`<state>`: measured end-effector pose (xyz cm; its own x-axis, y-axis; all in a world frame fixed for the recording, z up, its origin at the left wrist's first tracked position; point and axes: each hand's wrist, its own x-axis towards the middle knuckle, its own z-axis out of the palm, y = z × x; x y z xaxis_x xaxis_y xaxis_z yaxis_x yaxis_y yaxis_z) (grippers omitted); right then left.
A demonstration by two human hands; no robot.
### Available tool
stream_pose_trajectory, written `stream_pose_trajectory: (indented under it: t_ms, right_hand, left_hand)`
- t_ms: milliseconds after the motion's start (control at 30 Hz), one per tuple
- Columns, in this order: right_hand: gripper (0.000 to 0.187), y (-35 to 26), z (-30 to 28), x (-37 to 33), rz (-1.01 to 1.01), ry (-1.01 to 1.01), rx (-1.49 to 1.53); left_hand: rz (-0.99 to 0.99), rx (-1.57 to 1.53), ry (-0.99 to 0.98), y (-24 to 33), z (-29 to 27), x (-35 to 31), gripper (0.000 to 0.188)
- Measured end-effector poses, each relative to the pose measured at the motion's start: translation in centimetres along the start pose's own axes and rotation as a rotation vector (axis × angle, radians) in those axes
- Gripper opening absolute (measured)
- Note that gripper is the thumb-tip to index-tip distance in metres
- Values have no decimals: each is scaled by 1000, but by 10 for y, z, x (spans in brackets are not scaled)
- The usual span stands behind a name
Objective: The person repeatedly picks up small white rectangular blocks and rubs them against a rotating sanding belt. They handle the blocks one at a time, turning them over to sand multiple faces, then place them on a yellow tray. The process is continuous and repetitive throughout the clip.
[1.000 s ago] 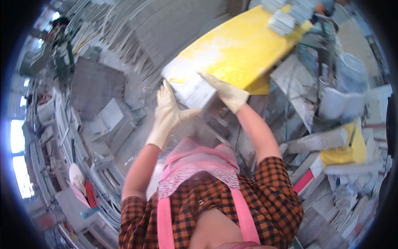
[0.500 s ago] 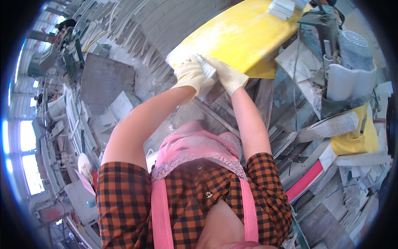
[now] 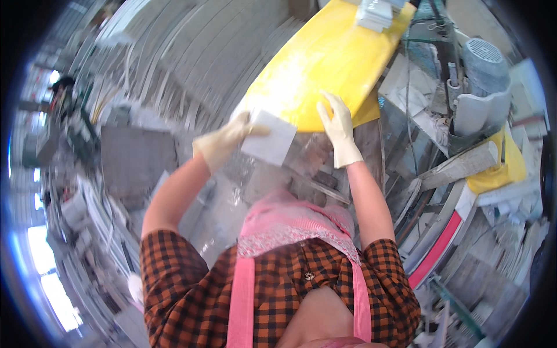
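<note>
My left hand (image 3: 223,140), in a cream rubber glove, grips a pale square tile (image 3: 270,138) by its left edge, thumb over its face. The tile is tilted at the near end of a yellow sheet-covered surface (image 3: 313,64), which looks wet and shiny. My right hand (image 3: 337,127), gloved the same way, is apart from the tile, its fingers spread over the near right part of the yellow sheet with nothing in them. At the far end of the sheet lies a small stack of pale tiles (image 3: 374,15).
Long grey slabs (image 3: 214,58) stand stacked beyond the yellow surface. On the right are a grey motor (image 3: 484,51) with a vented cap, a wooden beam (image 3: 461,165) and another yellow sheet (image 3: 498,162). A dark square board (image 3: 139,159) is at the left.
My hands were together on a stack of tiles at the sheet's near edge. Now they are apart: the left has drawn a tile nearer and to the left, and the right has let go.
</note>
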<state>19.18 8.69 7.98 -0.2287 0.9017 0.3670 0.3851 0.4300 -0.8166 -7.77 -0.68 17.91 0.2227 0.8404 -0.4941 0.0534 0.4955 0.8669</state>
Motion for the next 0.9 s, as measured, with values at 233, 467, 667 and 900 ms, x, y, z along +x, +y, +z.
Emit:
stream_pose_trajectory:
  t_ms: [233,467,667,900]
  right_hand:
    - [48,-6,0,33,-52,-80,-589]
    - [45,-11,11,36,-102,-30,-724]
    - [53,-6,8,38,-9,-127,-691]
    - [50,-5,3,43,-31,-54,-602]
  left_hand:
    - [12,-348,-113,-16,-38,2,75]
    - [-86,-481,-168,53,-52,69,74]
    - [41,-344,-163,164,-8,231,50]
    - [382,-491,-242,278,81,409,52]
